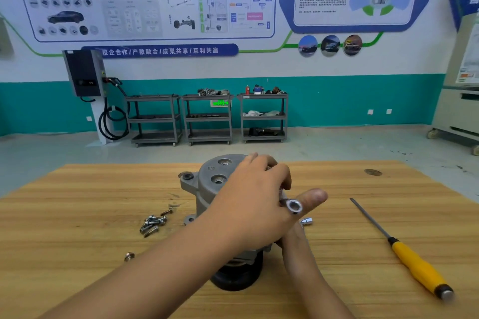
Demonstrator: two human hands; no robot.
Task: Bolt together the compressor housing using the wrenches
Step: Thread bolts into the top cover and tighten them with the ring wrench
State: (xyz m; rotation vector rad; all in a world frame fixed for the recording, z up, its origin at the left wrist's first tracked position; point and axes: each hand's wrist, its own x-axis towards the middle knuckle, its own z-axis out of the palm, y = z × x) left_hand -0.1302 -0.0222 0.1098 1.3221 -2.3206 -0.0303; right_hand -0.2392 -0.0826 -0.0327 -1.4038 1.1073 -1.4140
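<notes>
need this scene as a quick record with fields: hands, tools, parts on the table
workpiece: compressor housing, upright on wooden table
left hand: over the housing, gripping a wrench, socket end toward camera
right hand: mostly hidden under the left, grip unclear
bolts: bolt pile left of housing, single bolt nearer camera
other tools: yellow-handled screwdriver lying right, small socket beside housing

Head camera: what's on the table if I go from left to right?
Lone bolt → bolt pile → housing → socket → screwdriver.
</notes>
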